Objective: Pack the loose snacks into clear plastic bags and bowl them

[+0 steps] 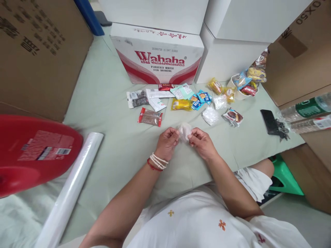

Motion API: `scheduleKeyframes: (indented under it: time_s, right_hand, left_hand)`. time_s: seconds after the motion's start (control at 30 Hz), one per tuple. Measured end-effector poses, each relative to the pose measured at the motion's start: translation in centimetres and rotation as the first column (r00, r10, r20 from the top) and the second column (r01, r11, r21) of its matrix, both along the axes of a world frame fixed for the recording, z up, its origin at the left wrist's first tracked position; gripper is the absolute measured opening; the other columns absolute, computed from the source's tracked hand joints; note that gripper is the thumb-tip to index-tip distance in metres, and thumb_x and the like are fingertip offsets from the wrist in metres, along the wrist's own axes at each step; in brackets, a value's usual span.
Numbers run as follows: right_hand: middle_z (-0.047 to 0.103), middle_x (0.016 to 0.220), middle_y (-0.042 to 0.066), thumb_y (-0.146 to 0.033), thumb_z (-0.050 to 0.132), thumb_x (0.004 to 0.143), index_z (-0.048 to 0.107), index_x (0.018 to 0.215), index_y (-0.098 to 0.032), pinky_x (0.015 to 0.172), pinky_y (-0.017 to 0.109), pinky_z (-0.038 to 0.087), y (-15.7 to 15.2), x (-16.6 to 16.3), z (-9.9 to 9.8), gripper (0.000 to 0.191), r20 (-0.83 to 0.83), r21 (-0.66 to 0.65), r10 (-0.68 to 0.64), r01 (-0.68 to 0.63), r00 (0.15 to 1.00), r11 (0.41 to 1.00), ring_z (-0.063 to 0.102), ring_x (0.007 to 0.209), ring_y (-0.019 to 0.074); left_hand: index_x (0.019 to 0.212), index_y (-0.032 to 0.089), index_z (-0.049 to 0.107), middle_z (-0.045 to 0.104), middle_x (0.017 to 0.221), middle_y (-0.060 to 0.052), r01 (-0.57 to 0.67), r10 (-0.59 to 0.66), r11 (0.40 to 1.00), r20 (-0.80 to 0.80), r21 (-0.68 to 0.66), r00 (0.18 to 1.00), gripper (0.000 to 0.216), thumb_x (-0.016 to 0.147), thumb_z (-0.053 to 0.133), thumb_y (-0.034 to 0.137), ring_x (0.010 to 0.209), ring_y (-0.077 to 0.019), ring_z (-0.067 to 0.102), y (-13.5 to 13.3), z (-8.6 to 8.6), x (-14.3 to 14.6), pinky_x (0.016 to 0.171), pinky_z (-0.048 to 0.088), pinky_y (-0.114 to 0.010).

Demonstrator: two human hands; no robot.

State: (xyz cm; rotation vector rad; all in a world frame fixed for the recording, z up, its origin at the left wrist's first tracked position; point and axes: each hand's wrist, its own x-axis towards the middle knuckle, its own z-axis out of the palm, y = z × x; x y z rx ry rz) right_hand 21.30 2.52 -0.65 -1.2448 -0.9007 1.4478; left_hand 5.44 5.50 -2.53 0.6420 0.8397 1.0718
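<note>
Translucent, crumpled plastic bag [184, 132] pinched between closed fingertips of left hand [167, 143] and right hand [203, 142], over the pale green table [124, 148], near a crinkled clear plastic packet [210, 116]. Seemingly mid-handling: grasped, not yet released; whether unsealed, impossible to tell.

"How many clear plastic bottles [310, 108]?"
"Two. And one white, plastic-wrapped roll [71, 187]."
"White-and-red printed cardboard cartons [160, 63]?"
"One. One round white bowl [240, 94] too."
"What else?"
"One bare left hand [167, 143], one bare right hand [203, 143], one whitish filmy piece [184, 131] between them."
</note>
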Motion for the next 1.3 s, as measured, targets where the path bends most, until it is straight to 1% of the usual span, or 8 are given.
scheduleKeyframes:
  time_s: [0.37, 0.57, 0.77, 0.87, 1.0, 1.13, 1.2, 1.3]
  right_hand:
    - [0.053, 0.066, -0.004, -0.054, 0.082, 0.078, 0.064, 0.085, -0.023, 0.058, 0.024, 0.039, -0.6, 2.3, 0.3, 0.037, 0.030, 0.017, 0.023, -0.024, 0.999, 1.000, 0.047, 0.060, 0.0116]
    - [0.046, 0.067, -0.005, -0.055, 0.089, 0.066, 0.057, 0.077, -0.022, 0.044, 0.019, 0.027, 0.2, 4.3, 0.7, 0.047, -0.072, -0.110, -0.204, 0.196, 0.976, 0.974, 0.038, 0.055, 0.0083]
    - [0.065, 0.110, 0.003, -0.050, 0.085, 0.071, 0.063, 0.115, -0.027, 0.078, 0.028, 0.055, 0.2, 4.2, -0.5, 0.054, 0.186, 0.069, -0.163, 0.153, 0.969, 0.986, 0.061, 0.094, 0.0167]
    - [0.066, 0.100, 0.004, -0.041, 0.078, 0.077, 0.064, 0.109, -0.023, 0.078, 0.029, 0.053, 0.8, 5.5, -0.9, 0.039, 0.414, 0.181, -0.290, 0.234, 0.863, 0.955, 0.060, 0.088, 0.0169]
    - [0.064, 0.104, 0.005, -0.044, 0.068, 0.086, 0.062, 0.102, -0.023, 0.071, 0.027, 0.052, 1.2, 6.7, 0.8, 0.027, 0.474, 0.433, -0.662, 0.500, 0.581, 0.750, 0.059, 0.087, 0.0171]
    - [0.066, 0.090, 0.003, -0.057, 0.067, 0.088, 0.064, 0.103, -0.025, 0.057, 0.024, 0.047, 0.5, 3.8, 2.6, 0.035, 0.358, 0.135, -0.190, 0.150, 0.914, 0.979, 0.060, 0.078, 0.0169]
    - [0.064, 0.080, 0.000, -0.052, 0.078, 0.079, 0.065, 0.103, -0.025, 0.056, 0.023, 0.046, 0.3, 2.1, 2.5, 0.039, 0.269, 0.014, -0.008, 0.005, 0.963, 1.000, 0.058, 0.070, 0.0152]
    - [0.058, 0.068, -0.004, -0.044, 0.085, 0.073, 0.066, 0.092, -0.022, 0.057, 0.024, 0.044, 0.4, 1.2, 1.4, 0.034, 0.204, -0.011, -0.033, 0.036, 0.978, 0.999, 0.051, 0.060, 0.0116]
  left_hand:
    - [0.079, 0.019, 0.067, 0.061, 0.090, -0.002, 0.012, 0.065, 0.967, -0.294, 0.254, 0.953, 0.036, 0.068, 0.089, 0.045, 0.082, -0.0130, 0.057, -0.5, -0.8, 0.6, 0.072, 0.049, -0.025]
    - [0.078, 0.020, 0.058, 0.068, 0.084, 0.000, 0.012, -0.012, 1.000, 0.011, 0.012, 1.000, 0.048, 0.067, 0.089, 0.055, 0.083, -0.0141, 0.064, -0.1, -0.2, 0.2, 0.078, 0.054, -0.029]
    - [0.075, 0.020, 0.054, 0.069, 0.083, 0.000, 0.048, -0.044, 0.998, 0.081, -0.050, 0.996, 0.043, 0.067, 0.089, 0.044, 0.085, -0.0159, 0.068, -0.4, 0.7, -0.2, 0.081, 0.056, -0.032]
    - [0.073, 0.020, 0.055, 0.067, 0.081, 0.001, 0.060, -0.056, 0.997, 0.091, -0.041, 0.994, 0.037, 0.066, 0.087, 0.037, 0.081, -0.0151, 0.066, -0.5, 0.5, -0.2, 0.080, 0.055, -0.032]
    - [0.066, 0.021, 0.052, 0.063, 0.074, 0.002, 0.005, -0.002, 0.997, -0.047, 0.074, 0.999, 0.031, 0.067, 0.081, 0.031, 0.075, -0.0145, 0.062, -0.5, -0.2, 0.1, 0.077, 0.052, -0.031]
    - [0.063, 0.021, 0.054, 0.069, 0.098, -0.005, 0.024, 0.130, 0.906, -0.334, 0.422, 0.934, 0.022, 0.071, 0.074, 0.021, 0.096, -0.0205, 0.064, -1.0, -0.4, 0.4, 0.090, 0.050, -0.036]
    - [0.064, 0.022, 0.058, 0.069, 0.104, -0.006, 0.057, 0.215, 0.840, -0.429, 0.539, 0.877, 0.017, 0.072, 0.072, 0.017, 0.102, -0.0222, 0.064, -1.3, -0.4, 0.5, 0.096, 0.049, -0.038]
    - [0.065, 0.022, 0.057, 0.066, 0.097, -0.005, -0.081, 0.326, 0.857, -0.414, 0.509, 0.850, 0.017, 0.074, 0.072, 0.018, 0.095, -0.0199, 0.063, -1.3, -0.7, 0.5, 0.090, 0.051, -0.036]
